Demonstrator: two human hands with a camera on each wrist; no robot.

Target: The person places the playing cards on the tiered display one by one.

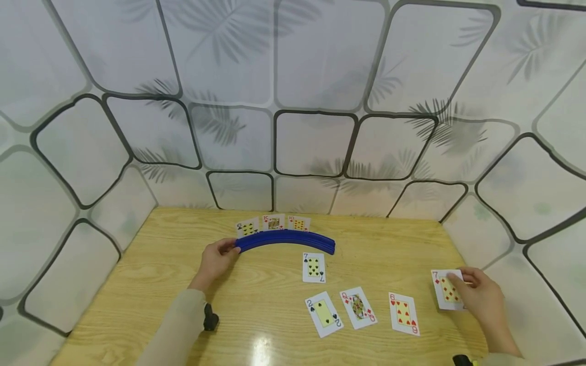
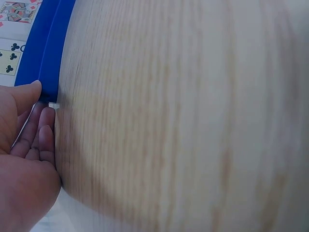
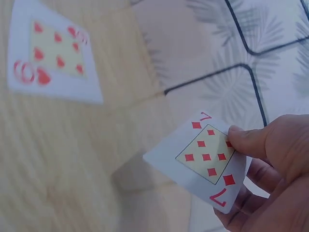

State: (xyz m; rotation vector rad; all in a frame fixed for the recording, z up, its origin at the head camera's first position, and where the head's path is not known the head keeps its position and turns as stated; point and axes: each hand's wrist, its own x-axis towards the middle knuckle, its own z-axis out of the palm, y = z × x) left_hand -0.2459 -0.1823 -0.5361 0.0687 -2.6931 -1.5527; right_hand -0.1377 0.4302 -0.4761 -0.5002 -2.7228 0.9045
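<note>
While the left hand [image 1: 215, 261] pinches the curved blue rack [image 1: 286, 236], the right hand [image 1: 484, 296] grips a white seven-of-diamonds card [image 1: 444, 293], seemingly awaiting slotting.

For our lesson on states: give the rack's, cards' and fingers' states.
Blue rack: left end held
Black six: in rack
King: in rack
Ten: in rack
Black seven: flat, face up
Two: flat, face up
Queen: flat, face up
Red six: flat, face up
Red seven: held
Left fingers: gripping rack
Right fingers: pinching red seven
</note>
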